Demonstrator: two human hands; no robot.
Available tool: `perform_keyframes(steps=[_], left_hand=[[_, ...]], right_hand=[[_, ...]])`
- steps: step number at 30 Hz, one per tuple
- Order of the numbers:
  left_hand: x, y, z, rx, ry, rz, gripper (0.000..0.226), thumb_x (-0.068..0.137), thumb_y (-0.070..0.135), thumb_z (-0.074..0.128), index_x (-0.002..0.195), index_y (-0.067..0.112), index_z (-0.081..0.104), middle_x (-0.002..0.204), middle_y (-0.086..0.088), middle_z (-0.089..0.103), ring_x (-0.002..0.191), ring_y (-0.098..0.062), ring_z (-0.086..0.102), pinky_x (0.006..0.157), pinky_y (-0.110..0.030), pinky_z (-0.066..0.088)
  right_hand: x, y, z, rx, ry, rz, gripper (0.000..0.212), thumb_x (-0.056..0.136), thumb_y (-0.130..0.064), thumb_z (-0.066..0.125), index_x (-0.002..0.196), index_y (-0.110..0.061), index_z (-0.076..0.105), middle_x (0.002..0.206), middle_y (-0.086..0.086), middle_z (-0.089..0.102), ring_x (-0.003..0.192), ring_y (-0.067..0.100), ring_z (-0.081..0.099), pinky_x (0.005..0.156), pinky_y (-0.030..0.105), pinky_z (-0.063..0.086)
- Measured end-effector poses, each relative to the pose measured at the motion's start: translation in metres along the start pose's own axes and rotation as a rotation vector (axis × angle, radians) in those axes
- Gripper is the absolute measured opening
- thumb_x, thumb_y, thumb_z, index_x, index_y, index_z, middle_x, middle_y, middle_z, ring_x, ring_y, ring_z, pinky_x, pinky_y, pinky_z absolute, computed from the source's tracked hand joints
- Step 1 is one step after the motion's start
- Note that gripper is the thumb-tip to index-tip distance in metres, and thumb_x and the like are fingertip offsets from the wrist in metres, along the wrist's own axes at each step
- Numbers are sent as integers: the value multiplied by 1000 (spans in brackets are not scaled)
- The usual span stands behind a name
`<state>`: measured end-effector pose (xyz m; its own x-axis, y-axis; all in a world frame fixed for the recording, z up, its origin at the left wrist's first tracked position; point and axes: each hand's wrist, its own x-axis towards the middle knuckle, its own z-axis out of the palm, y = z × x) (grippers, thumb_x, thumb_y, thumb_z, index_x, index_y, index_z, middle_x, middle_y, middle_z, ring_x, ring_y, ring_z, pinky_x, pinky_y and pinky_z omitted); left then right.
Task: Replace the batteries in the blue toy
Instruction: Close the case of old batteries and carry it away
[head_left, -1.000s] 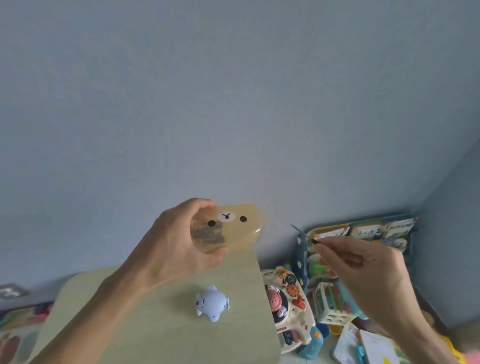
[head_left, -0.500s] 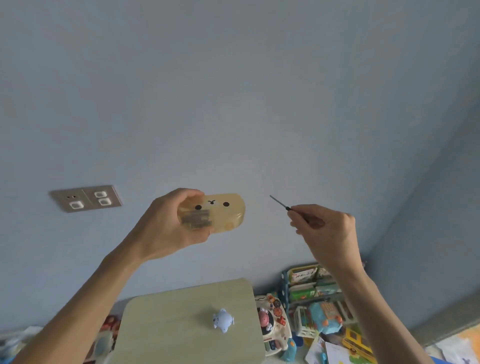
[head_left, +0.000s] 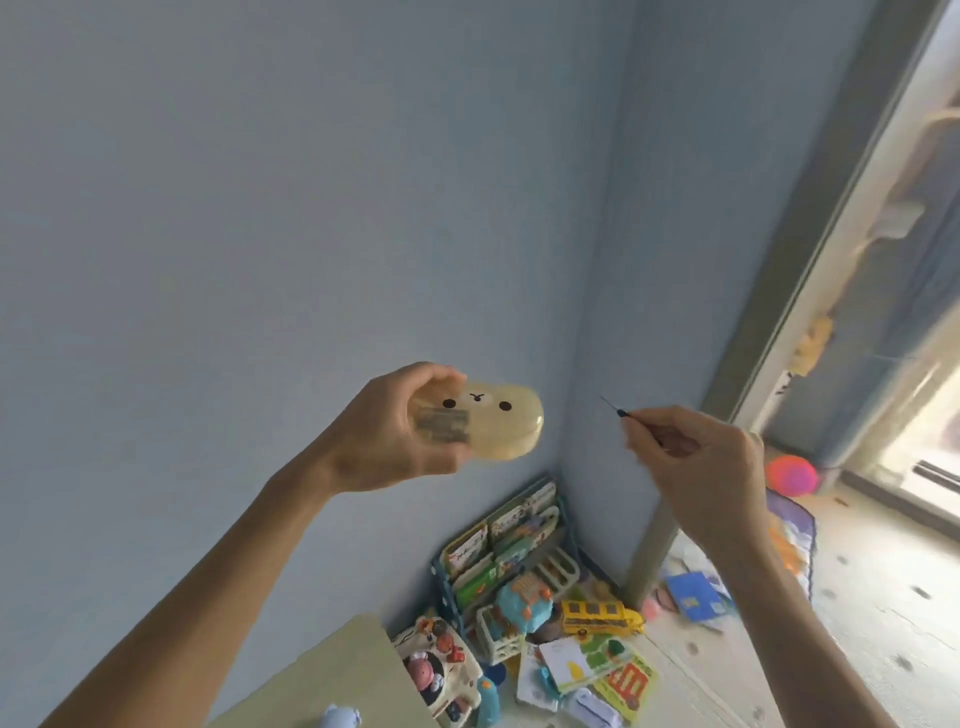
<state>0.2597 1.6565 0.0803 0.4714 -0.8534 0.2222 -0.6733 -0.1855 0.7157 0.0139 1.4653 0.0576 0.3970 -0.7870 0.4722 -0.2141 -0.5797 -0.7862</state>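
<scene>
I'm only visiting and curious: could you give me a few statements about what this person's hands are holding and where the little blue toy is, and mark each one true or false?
1. The left hand holds a translucent yellowish oval case with a bear face. True.
2. The right hand is empty. False: it pinches a thin dark-handled screwdriver, its tip pointing up and toward the case.
3. The small light-blue animal toy is held in one of the hands. False: it lies on the pale wooden table, at the picture's bottom edge.
4. The screwdriver's tip touches the case. False: a clear gap of wall shows between them.
5. A yellow toy bus lies among the toys on the floor. True.
</scene>
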Motion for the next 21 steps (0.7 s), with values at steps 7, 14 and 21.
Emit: perform_keyframes(steps=[7, 14, 21], left_hand=[[104, 100, 154, -127, -346, 321, 72, 72, 33, 91, 136, 29, 60, 126, 14, 70, 116, -5, 69, 98, -20, 57], [170, 202, 308, -237, -522, 483, 80, 67, 43, 90, 140, 27, 60, 129, 14, 72, 114, 0, 72, 102, -27, 58], [229, 288, 415, -265, -582, 602, 79, 70, 35, 95, 140, 28, 59, 131, 9, 71, 115, -8, 73, 94, -27, 63]], right_hand=[[-20, 61, -155, -312, 314, 151, 16, 84, -13, 84, 81, -28, 84, 65, -11, 79, 61, 16, 78, 73, 48, 64], [-18, 130, -287, -397, 516, 274, 11, 86, -16, 82, 83, -27, 83, 72, -10, 81, 71, 12, 79, 84, 47, 62], [11, 195, -378, -452, 587, 323, 8, 87, -18, 82, 83, -26, 83, 64, -14, 78, 65, 1, 77, 85, 42, 63]])
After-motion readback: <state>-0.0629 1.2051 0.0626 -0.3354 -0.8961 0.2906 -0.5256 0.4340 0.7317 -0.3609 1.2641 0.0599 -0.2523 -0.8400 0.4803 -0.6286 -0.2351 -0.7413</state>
